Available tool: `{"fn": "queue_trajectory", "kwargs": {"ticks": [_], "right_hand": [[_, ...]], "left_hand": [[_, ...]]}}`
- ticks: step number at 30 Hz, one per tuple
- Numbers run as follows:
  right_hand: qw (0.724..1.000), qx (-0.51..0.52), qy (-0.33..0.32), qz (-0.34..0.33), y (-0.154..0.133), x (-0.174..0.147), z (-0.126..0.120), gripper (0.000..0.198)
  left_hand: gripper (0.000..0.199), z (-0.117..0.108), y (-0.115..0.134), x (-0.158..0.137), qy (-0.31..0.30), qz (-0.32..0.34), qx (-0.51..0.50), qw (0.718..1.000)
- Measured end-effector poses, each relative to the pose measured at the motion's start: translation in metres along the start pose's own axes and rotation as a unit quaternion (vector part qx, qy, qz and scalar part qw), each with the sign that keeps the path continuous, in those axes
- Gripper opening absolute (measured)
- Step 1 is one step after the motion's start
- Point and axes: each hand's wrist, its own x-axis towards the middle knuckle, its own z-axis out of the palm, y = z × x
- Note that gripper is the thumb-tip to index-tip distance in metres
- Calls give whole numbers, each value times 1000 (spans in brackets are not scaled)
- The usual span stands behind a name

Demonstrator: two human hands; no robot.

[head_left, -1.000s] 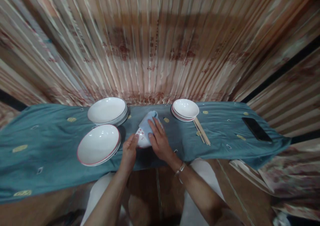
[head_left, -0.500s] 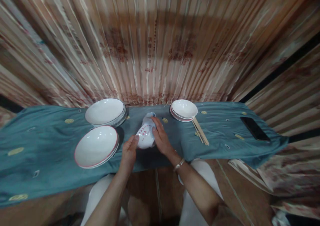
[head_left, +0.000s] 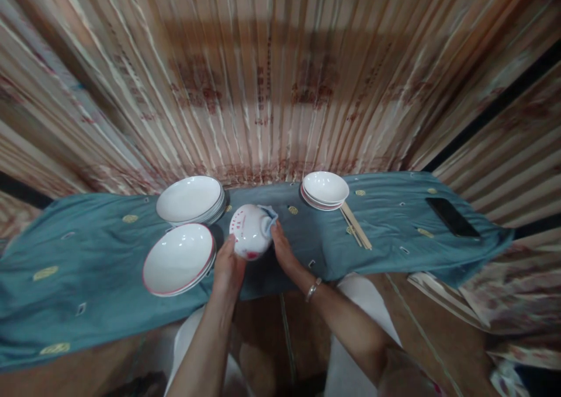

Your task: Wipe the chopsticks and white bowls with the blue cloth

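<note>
A white bowl (head_left: 249, 232) with red marks on its outer wall is held above the cloth-covered table, tipped so that its foot faces right. My left hand (head_left: 228, 266) grips the bowl at its lower left rim. On the other side, my right hand (head_left: 284, 249) presses a small pale blue-and-white cloth (head_left: 269, 217) against the bowl's foot. The fingertips of that hand are partly hidden behind the cloth and bowl. The bowl's inside is turned out of sight.
Left of my hands stand a stack of large white plates (head_left: 189, 199) and, nearer, red-rimmed dishes (head_left: 179, 261). Small bowls (head_left: 325, 187) are stacked to the right, with chopsticks (head_left: 356, 227) beside them. A black phone (head_left: 451, 217) lies far right on the green tablecloth (head_left: 105, 256).
The bowl has turned in my hands, and more of its outer wall shows. The cloth has shifted to its right side, against the foot. The camera view has moved slightly.
</note>
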Motion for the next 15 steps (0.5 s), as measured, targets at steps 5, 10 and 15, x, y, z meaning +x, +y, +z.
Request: {"fn": "queue_trajectory", "kwargs": {"ticks": [5, 10, 15], "right_hand": [[998, 38, 9, 40, -10, -19, 11, 67], [999, -48, -10, -10, -20, -38, 14, 66], [989, -119, -49, -77, -28, -60, 10, 70]], "left_hand": [[39, 0, -2, 8, 12, -79, -64, 995], [47, 5, 1, 9, 37, -100, -79, 991], [43, 6, 3, 13, 33, -110, -77, 990]]}}
